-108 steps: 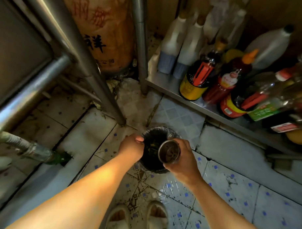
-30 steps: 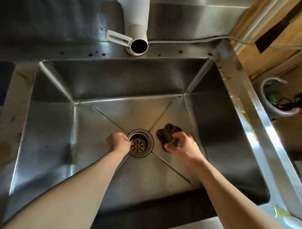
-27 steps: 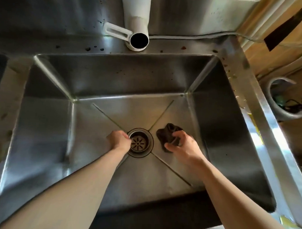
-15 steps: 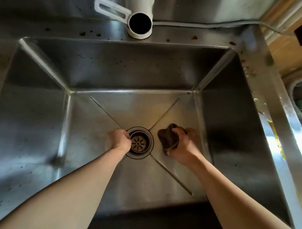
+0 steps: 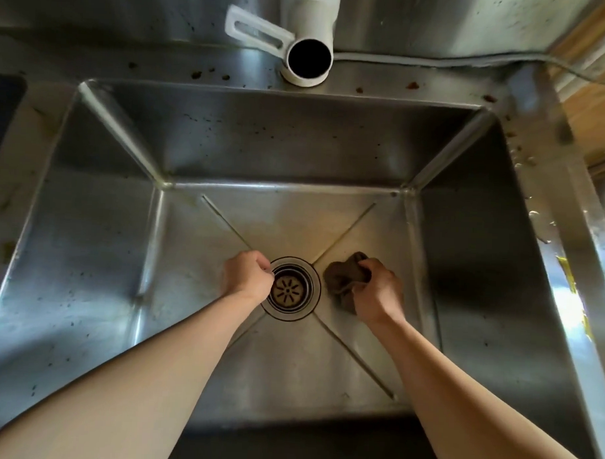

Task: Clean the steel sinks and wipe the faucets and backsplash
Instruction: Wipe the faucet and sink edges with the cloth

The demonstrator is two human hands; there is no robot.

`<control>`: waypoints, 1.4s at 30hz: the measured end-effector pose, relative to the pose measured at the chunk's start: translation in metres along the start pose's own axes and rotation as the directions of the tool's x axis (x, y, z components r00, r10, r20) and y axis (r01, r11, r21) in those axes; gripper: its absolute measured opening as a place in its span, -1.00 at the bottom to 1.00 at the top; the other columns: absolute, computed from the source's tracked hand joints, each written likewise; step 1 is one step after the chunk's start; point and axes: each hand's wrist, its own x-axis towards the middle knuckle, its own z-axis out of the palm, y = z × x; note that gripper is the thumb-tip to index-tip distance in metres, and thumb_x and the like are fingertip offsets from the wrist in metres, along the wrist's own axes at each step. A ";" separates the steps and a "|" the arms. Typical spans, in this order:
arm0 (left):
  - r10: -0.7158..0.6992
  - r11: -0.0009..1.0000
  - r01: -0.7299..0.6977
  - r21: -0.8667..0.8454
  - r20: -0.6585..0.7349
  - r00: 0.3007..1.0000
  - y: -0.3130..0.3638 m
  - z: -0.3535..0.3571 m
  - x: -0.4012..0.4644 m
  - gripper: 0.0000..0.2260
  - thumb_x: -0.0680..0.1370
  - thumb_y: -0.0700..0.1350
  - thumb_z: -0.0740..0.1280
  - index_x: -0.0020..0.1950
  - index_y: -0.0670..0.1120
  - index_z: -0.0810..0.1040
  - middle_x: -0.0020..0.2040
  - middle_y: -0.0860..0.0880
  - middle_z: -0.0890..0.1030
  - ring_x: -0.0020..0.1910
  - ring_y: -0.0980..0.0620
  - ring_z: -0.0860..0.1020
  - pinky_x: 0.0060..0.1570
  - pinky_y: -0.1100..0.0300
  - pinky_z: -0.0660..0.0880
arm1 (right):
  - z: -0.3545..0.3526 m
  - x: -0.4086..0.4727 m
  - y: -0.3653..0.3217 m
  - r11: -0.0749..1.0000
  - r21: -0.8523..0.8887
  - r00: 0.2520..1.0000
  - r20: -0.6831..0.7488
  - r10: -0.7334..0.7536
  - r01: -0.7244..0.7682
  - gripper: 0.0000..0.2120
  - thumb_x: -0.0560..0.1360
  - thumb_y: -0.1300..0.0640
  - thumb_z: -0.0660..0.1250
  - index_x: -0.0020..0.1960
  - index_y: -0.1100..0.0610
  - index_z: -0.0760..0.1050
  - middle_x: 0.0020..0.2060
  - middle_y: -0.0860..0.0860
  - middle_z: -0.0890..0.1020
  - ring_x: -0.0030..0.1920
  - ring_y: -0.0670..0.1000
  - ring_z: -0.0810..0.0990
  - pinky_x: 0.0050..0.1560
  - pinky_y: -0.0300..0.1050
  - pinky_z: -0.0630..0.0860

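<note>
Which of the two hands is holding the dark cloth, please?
The right hand grips the dark cloth on the sink floor, right of the drain; the left hand sits at the drain's left edge, without cloth.

Left hand (image 5: 246, 277), right hand (image 5: 377, 293): bare; forearms bare to frame edge; no sleeves, gloves or jewellery visible.

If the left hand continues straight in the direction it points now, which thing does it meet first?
Probably the drain strainer: the left hand already sits at its left rim, knuckles toward it. Whether they touch is unclear.
</note>
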 end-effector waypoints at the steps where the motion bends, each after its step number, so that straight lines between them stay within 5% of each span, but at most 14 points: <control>1: 0.000 1.000 0.000 -0.024 0.022 1.000 0.002 -0.004 -0.002 -0.86 0.46 -0.20 0.41 -0.24 0.03 0.56 -0.09 -0.01 0.68 -0.07 -0.03 0.64 -0.02 0.18 0.56 | -0.006 -0.004 -0.002 0.999 0.042 1.000 0.000 -0.009 0.009 -0.62 0.47 0.28 0.23 0.27 0.09 0.43 0.06 0.11 0.57 0.02 0.13 0.55 0.02 -0.05 0.53; 6: 0.002 0.954 0.076 -0.290 0.260 0.966 0.024 -0.035 -0.032 -0.94 0.54 -0.14 0.35 -0.07 0.02 0.54 -0.10 0.01 0.64 -0.22 0.02 0.65 -0.24 0.23 0.50 | -0.035 -0.031 -0.022 0.966 0.254 0.997 0.050 -0.059 0.044 -0.80 0.52 0.29 0.26 0.08 0.06 0.43 -0.09 0.01 0.56 -0.09 0.01 0.53 -0.30 -0.32 0.38; 10: 0.062 0.858 0.216 -0.467 0.511 0.857 0.044 -0.068 -0.060 -0.88 0.61 -0.01 0.24 0.12 0.02 0.48 -0.05 0.03 0.58 -0.13 -0.04 0.62 -0.14 0.17 0.43 | -0.051 -0.058 -0.050 0.945 0.310 0.987 0.083 -0.136 0.104 -0.83 0.53 0.25 0.28 0.07 0.05 0.49 -0.09 0.07 0.62 -0.07 0.07 0.58 -0.09 -0.09 0.53; 13: 0.118 0.798 0.305 -0.520 0.630 0.767 0.051 -0.079 -0.070 -0.92 0.61 -0.03 0.24 0.06 0.02 0.48 -0.05 -0.08 0.60 -0.21 -0.04 0.60 -0.20 0.16 0.48 | -0.054 -0.065 -0.061 0.953 0.248 0.975 0.097 -0.202 0.173 -0.82 0.56 0.21 0.25 0.12 0.13 0.55 -0.09 0.05 0.62 -0.06 0.03 0.56 -0.05 -0.16 0.48; 19: 0.106 0.809 0.218 -0.546 0.499 0.860 0.049 -0.089 -0.077 -0.92 0.57 -0.29 0.28 -0.07 -0.12 0.45 -0.27 -0.09 0.59 -0.51 0.12 0.55 -0.49 0.28 0.50 | -0.061 -0.088 -0.072 0.941 0.113 0.948 -0.065 -0.313 0.318 -0.83 0.55 0.21 0.27 -0.01 0.15 0.65 -0.22 -0.01 0.62 -0.22 -0.04 0.52 -0.31 -0.58 0.28; 22: 0.072 0.793 0.229 -0.564 0.462 0.884 0.049 -0.094 -0.076 -0.89 0.55 -0.26 0.32 0.02 -0.15 0.42 -0.29 -0.11 0.56 -0.58 0.15 0.51 -0.57 0.31 0.47 | -0.063 -0.090 -0.072 0.955 0.118 0.952 -0.181 -0.248 0.271 -0.90 0.50 0.17 0.37 -0.16 0.18 0.58 -0.32 0.00 0.58 -0.27 0.02 0.52 -0.36 -0.49 0.32; 25: 0.062 0.804 0.216 -0.554 0.440 0.896 0.045 -0.104 -0.075 -0.87 0.55 -0.28 0.31 0.04 -0.15 0.40 -0.32 -0.11 0.54 -0.58 0.12 0.50 -0.56 0.31 0.47 | -0.066 -0.088 -0.077 0.969 0.108 0.971 -0.113 -0.209 0.221 -0.83 0.50 0.14 0.37 -0.18 0.25 0.59 -0.30 0.08 0.61 -0.26 0.04 0.51 -0.37 -0.29 0.31; 28: 0.054 0.830 0.213 -0.516 0.454 0.890 0.042 -0.111 -0.078 -0.91 0.56 -0.29 0.26 -0.01 -0.12 0.41 -0.32 -0.12 0.53 -0.57 0.11 0.50 -0.53 0.30 0.48 | -0.071 -0.086 -0.087 0.976 0.149 0.987 -0.040 -0.157 0.162 -0.79 0.55 0.10 0.27 -0.19 0.19 0.51 -0.22 0.12 0.58 -0.15 0.12 0.55 -0.14 -0.11 0.47; 32: 0.031 0.828 0.243 -0.506 0.473 0.881 0.043 -0.112 -0.087 -0.93 0.57 -0.26 0.22 -0.08 -0.11 0.42 -0.32 -0.12 0.54 -0.60 0.11 0.52 -0.55 0.29 0.49 | -0.075 -0.089 -0.101 0.967 0.222 0.991 -0.057 -0.118 0.128 -0.79 0.59 0.09 0.19 -0.17 0.16 0.38 -0.17 0.12 0.53 -0.13 0.12 0.49 -0.15 -0.08 0.41; 36: -0.010 0.838 0.284 -0.466 0.507 0.862 0.039 -0.117 -0.092 -0.84 0.60 -0.19 0.18 -0.14 -0.16 0.50 -0.41 -0.08 0.59 -0.52 0.07 0.56 -0.40 0.22 0.49 | -0.085 -0.094 -0.114 0.924 0.354 0.988 -0.106 -0.115 0.145 -0.83 0.57 0.10 0.20 -0.15 0.16 0.40 -0.19 0.15 0.57 -0.10 0.22 0.57 -0.03 0.18 0.56; 42: -0.138 0.882 0.356 -0.309 0.554 0.821 0.033 -0.133 -0.101 -0.79 0.64 -0.06 0.15 0.22 -0.10 0.43 0.01 -0.12 0.57 -0.28 -0.05 0.60 -0.08 0.05 0.49 | -0.115 -0.114 -0.134 0.823 0.537 0.975 0.001 -0.220 0.185 -0.78 0.61 0.16 0.17 -0.21 0.10 0.36 -0.28 0.07 0.45 -0.19 0.07 0.44 -0.19 0.01 0.45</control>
